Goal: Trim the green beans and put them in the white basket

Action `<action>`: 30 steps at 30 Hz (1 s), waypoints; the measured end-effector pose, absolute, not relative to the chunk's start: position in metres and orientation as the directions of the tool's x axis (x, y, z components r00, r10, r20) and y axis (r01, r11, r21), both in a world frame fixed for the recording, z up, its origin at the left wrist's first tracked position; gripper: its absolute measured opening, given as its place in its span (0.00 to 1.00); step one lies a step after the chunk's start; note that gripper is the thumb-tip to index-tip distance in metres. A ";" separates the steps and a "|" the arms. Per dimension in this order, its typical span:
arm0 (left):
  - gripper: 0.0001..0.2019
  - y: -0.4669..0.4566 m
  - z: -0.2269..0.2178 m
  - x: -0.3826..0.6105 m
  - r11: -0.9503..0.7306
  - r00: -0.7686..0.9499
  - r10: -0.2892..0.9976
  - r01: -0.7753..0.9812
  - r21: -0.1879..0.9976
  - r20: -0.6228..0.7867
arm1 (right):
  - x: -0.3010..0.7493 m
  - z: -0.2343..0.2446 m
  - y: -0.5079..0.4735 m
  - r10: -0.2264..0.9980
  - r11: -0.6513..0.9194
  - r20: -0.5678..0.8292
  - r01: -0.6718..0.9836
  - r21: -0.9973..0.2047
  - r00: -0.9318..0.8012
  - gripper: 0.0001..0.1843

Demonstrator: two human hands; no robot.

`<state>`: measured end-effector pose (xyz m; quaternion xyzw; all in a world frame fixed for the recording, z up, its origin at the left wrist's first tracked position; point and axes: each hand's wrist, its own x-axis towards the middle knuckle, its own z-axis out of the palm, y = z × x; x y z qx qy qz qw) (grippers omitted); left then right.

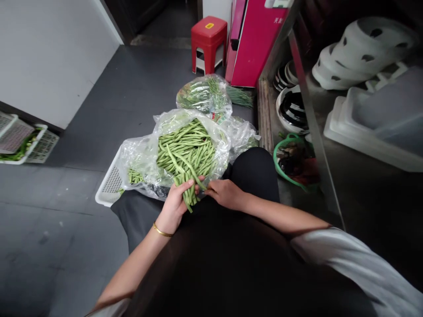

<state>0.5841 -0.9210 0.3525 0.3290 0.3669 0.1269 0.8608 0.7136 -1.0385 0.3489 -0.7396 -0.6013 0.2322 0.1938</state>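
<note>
A bunch of green beans [187,190] is gripped in my left hand [175,203], which wears a gold bracelet. Two longer beans cross over the top of the bunch. My right hand [226,193] is just to the right with its fingers pinched at the lower end of one of these beans [194,176]. Right behind both hands, an open clear plastic bag [220,132] full of green beans [188,145] rests in front of my knees. A white perforated basket [110,182] is partly hidden under the plastic on the left, with cut bean pieces [135,176] showing.
Bagged greens [194,94] lie farther back, before a red stool [209,39] and a pink cabinet [254,44]. A metal shelf [313,119] with white containers and a green basket [276,156] borders the right. White crates [46,143] stand at far left.
</note>
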 end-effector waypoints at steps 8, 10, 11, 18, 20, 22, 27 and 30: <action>0.10 -0.913 0.356 0.586 0.790 0.671 0.506 -0.108 0.603 -0.543 | 0.709 0.372 -1.014 0.954 0.091 0.292 0.867 -0.491 0.065 0.21; 0.09 -0.912 0.356 0.583 0.775 0.676 0.526 -0.130 0.619 -0.516 | 0.709 0.377 -1.013 0.934 0.136 0.336 0.751 -0.646 0.120 0.22; 0.10 -0.911 0.356 0.580 0.766 0.687 0.529 -0.135 0.628 -0.498 | 0.711 0.379 -1.014 0.949 0.155 0.297 0.655 -0.740 0.111 0.22; 0.18 -0.904 0.358 0.555 0.643 0.844 0.430 -0.037 0.765 -0.321 | 0.740 0.373 -1.012 0.849 -0.352 -0.383 0.150 -0.924 -0.364 0.16; 0.20 -0.906 0.361 0.555 0.602 0.868 0.386 0.018 0.798 -0.311 | 0.736 0.367 -1.003 0.918 -0.372 -0.376 0.055 -0.927 -0.123 0.19; 0.19 -0.911 0.364 0.558 0.592 0.863 0.394 0.025 0.806 -0.317 | 0.727 0.362 -0.994 0.961 -0.275 -0.275 0.039 -0.961 0.008 0.18; 0.17 -0.926 0.374 0.562 0.633 0.831 0.422 0.018 0.774 -0.364 | 0.720 0.347 -0.981 0.964 -0.115 0.062 0.619 -0.777 0.258 0.10; 0.16 -0.922 0.374 0.562 0.616 0.787 0.509 -0.050 0.786 -0.349 | 0.726 0.343 -0.985 0.953 -0.232 0.001 0.731 -0.642 0.303 0.10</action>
